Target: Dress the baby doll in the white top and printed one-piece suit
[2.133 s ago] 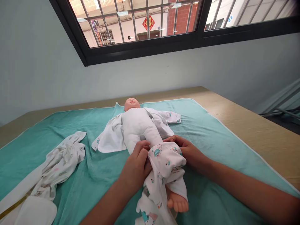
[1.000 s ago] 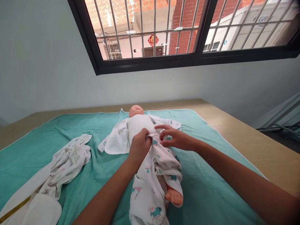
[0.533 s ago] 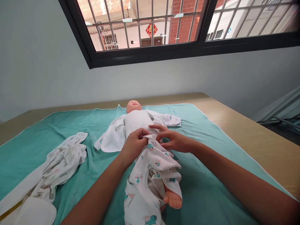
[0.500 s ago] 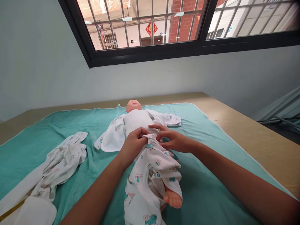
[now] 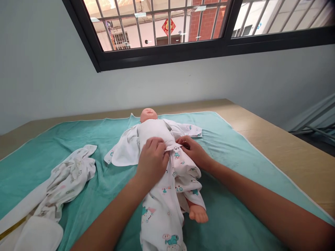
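1. The bare left forearm (image 5: 112, 216) is extended forward and inward.
2. The left hand (image 5: 153, 162) is held palm down and curled.
3. The right forearm (image 5: 259, 195), also bare, is stretched inward.
4. The right hand (image 5: 194, 150) is bent into a pinch, near the left.

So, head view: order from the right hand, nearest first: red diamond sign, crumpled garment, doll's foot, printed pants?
From the right hand:
1. Printed pants: touching it.
2. Doll's foot: toward the camera.
3. Crumpled garment: left, on the green cloth.
4. Red diamond sign: outside the window.
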The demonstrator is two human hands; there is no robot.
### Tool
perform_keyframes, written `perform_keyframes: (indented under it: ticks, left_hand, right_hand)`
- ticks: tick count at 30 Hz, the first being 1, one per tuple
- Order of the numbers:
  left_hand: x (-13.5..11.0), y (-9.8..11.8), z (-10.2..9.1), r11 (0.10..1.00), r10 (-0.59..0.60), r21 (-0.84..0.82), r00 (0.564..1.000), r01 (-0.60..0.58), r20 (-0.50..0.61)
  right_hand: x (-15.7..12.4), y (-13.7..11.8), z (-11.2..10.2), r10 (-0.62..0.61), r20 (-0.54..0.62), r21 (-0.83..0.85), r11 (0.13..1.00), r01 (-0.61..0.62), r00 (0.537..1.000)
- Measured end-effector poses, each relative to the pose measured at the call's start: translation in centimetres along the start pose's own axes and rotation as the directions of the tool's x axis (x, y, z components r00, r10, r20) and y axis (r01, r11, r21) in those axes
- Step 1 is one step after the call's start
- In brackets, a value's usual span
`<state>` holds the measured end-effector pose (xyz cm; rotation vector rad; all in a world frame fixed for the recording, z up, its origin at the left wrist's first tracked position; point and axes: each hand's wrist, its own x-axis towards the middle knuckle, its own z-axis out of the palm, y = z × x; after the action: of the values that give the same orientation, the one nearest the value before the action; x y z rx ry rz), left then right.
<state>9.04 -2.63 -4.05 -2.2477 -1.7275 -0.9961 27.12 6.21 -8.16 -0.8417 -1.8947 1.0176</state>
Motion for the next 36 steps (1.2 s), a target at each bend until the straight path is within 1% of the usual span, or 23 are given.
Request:
perform_keyframes:
  ticks: [2,3,5,7,9,11,13,16,18,20,22,24,26,27,28,30,31,32,33,34,36]
  left_hand:
    - [0.1,-0.6,0.1,0.997,0.042,0.06,0.999,-0.04,-0.033]
    - [0.2,-1.0,0.1,0.997,0.039,0.06,0.999,-0.038,-0.019]
    - [0.4,-1.6,0.0,0.999,0.022,0.029,0.999,-0.023,0.049]
    - [0.7,-1.9,0.0,1.0,0.021,-0.001,0.994,-0.021,0.104]
    - [1.1,-2.2,-0.2,1.0,0.018,-0.013,0.994,-0.017,0.112]
    - [1.7,-2.3,-0.3,1.0,-0.013,-0.013,0.995,0.015,0.095]
    - [2.6,-2.5,-0.4,0.997,-0.075,0.014,0.994,0.075,0.079]
    - [3.8,-3.2,0.0,0.98,-0.198,0.016,0.979,0.197,0.051]
    - [4.4,-3.7,0.3,0.961,-0.264,-0.076,0.964,0.265,0.021]
    - [4.7,-4.2,0.6,0.934,-0.304,-0.196,0.953,0.297,-0.003]
    - [4.6,-4.7,0.6,0.905,-0.329,-0.289,0.944,0.313,-0.005]
    - [4.4,-5.0,0.2,0.872,-0.359,-0.352,0.933,0.34,0.011]
    - [4.2,-5.2,-0.4,0.816,-0.4,-0.431,0.915,0.385,0.058]
    - [4.1,-5.2,-0.8,0.764,-0.423,-0.491,0.9,0.418,0.108]
    - [4.1,-5.2,-1.2,0.69,-0.441,-0.56,0.88,0.459,0.178]
    - [4.1,-5.0,-1.9,0.496,-0.438,-0.69,0.838,0.527,0.325]
    - [4.1,-4.8,-2.3,0.403,-0.425,-0.736,0.824,0.543,0.375]
    - [4.1,-4.7,-2.5,0.331,-0.413,-0.769,0.816,0.548,0.404]
    - [4.1,-4.6,-2.6,0.285,-0.408,-0.789,0.814,0.544,0.414]
    - [4.1,-4.5,-2.7,0.261,-0.413,-0.801,0.813,0.538,0.411]
    - [4.0,-4.4,-2.6,0.241,-0.435,-0.811,0.806,0.533,0.401]
  right_hand:
    - [0.0,0.2,-0.1,-0.062,0.048,0.049,0.997,0.06,0.997]
    - [0.0,0.2,-0.2,-0.105,0.067,0.051,0.994,0.101,0.992]
    - [-0.1,0.0,-0.3,-0.175,0.101,0.017,0.985,0.174,0.979]
    - [-0.1,-0.4,-0.4,-0.21,0.129,-0.03,0.976,0.215,0.969]
    - [0.1,-0.7,-0.6,-0.211,0.132,-0.065,0.973,0.221,0.969]
    - [0.8,-1.0,-0.8,-0.196,0.105,-0.097,0.974,0.206,0.975]
    - [1.9,-1.4,-1.0,-0.171,0.065,-0.15,0.972,0.179,0.983]
    - [4.1,-2.0,-1.3,-0.087,0.017,-0.301,0.95,0.088,0.996]
    - [5.4,-2.3,-1.0,-0.005,-0.041,-0.397,0.918,-0.012,0.999]
    - [6.4,-1.9,-0.3,0.048,-0.111,-0.437,0.895,-0.092,0.993]
    - [6.8,-0.8,0.5,0.057,-0.144,-0.414,0.903,-0.112,0.988]
    - [6.7,0.6,1.1,0.051,-0.114,-0.372,0.924,-0.091,0.992]
    - [6.4,1.9,1.3,0.036,-0.045,-0.304,0.951,-0.048,0.998]
    - [6.3,2.5,1.2,0.031,-0.008,-0.256,0.966,-0.032,1.0]
    - [6.1,2.9,1.0,0.029,0.022,-0.198,0.98,-0.024,0.999]
    - [6.1,3.5,0.5,0.042,0.073,-0.072,0.997,-0.037,0.996]
    - [6.1,3.6,0.2,0.054,0.096,-0.016,0.998,-0.053,0.994]
    - [6.1,3.5,-0.1,0.064,0.129,0.038,0.997,-0.07,0.99]
    - [6.1,3.4,-0.4,0.071,0.181,0.09,0.992,-0.089,0.981]
    - [6.1,3.3,-0.8,0.074,0.249,0.135,0.985,-0.111,0.966]
    - [6.0,2.8,-1.5,0.08,0.393,0.181,0.97,-0.163,0.916]
